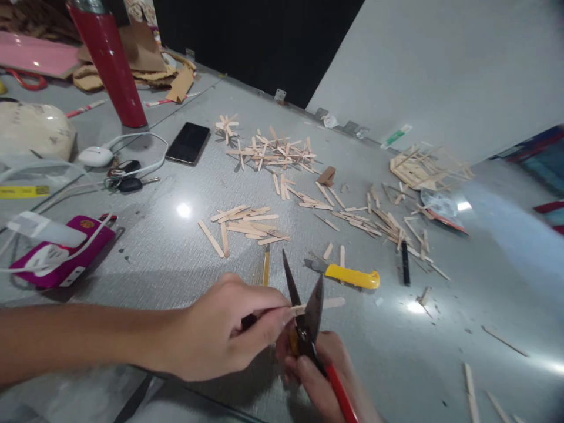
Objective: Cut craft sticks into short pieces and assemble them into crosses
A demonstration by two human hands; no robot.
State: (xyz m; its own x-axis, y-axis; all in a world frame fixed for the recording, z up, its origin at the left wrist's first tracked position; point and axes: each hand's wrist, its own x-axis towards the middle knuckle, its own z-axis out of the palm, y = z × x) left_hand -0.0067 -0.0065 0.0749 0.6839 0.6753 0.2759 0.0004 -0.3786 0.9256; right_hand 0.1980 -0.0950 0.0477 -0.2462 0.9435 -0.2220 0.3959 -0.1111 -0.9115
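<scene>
My left hand (220, 332) is closed, pinching a wooden craft stick (335, 303) near one end. My right hand (324, 376) grips a pair of snips (314, 308) with a red handle. The dark blades stand apart with the stick lying between them, its far end sticking out to the right. Just beyond the blades lies a yellow utility knife (352, 276). A thin yellow strip (266, 267) is by my left hand. Past it is a small pile of craft sticks (251, 226).
More sticks (273, 153) are heaped farther back, and others (388, 226) are scattered rightward. A stick-built frame (418, 167) stands at the back right. On the left are a phone (188, 143), a red bottle (110, 64), keys (131, 184) and a purple power strip (83, 249) with cables.
</scene>
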